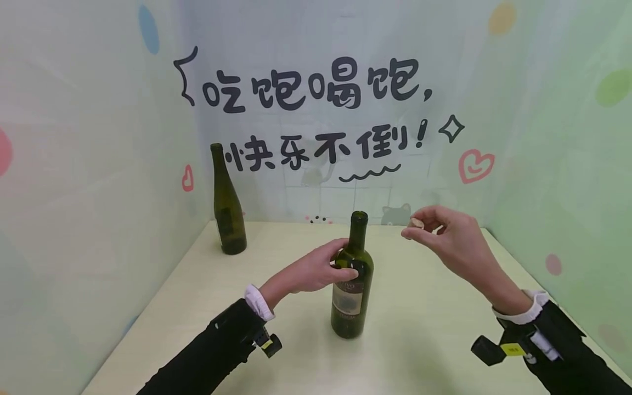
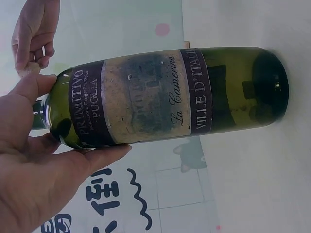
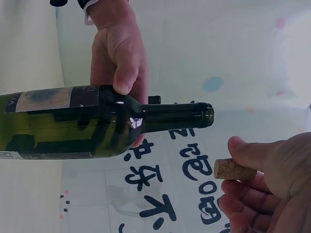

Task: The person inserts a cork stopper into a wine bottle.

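A green glass wine bottle (image 1: 348,307) with a printed label stands upright on the table, and my left hand (image 1: 313,269) grips it around the shoulder. In the left wrist view the thumb and fingers of that hand (image 2: 39,160) wrap the bottle (image 2: 243,92) just below its neck. My right hand (image 1: 451,241) is raised to the right of the bottle, pinching a cork (image 1: 416,223) between thumb and fingers. Seen from the right wrist, the cork (image 3: 233,170) is apart from the bottle's mouth (image 3: 209,115), which has nothing in it.
A second, taller green bottle (image 1: 229,219) stands at the back left of the pale table (image 1: 276,351). Printed curtains with black lettering (image 1: 316,88) enclose the table at the back and both sides. Wrist cameras sit on both dark sleeves (image 1: 212,345).
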The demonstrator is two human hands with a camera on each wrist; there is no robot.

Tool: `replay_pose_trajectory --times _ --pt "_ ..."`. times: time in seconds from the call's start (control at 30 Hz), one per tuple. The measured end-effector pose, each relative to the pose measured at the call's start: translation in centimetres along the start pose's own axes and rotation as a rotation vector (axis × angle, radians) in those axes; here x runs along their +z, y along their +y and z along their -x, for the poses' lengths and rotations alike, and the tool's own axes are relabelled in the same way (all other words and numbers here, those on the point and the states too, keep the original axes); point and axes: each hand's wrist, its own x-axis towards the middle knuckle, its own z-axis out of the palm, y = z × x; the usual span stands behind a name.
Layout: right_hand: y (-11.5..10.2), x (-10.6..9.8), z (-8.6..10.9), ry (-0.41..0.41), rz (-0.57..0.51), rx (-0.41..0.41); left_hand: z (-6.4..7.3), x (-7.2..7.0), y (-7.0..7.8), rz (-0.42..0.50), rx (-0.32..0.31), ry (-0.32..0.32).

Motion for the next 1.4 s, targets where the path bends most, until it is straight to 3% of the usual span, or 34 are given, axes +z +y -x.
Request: replay_pose_trajectory --times 0.27,0.63,0.97,1.4 --pt "-2.7 -0.2 -1.6 0.039 -0.005 -0.07 0.7 0.5 0.8 -0.049 0.044 -0.018" --pt "-6.1 -0.3 -3.7 0.058 -0.022 -0.171 0.7 0.6 1.2 -0.043 0.121 -0.059" --pt "-7.2 0.5 -4.4 0.022 -0.036 -0.206 1.1 0.7 1.5 -0.055 0.027 -0.048" --pt "-6.4 2.2 -4.6 -0.071 -0.061 -0.177 1.5 0.5 1.4 -0.031 0.005 -0.04"
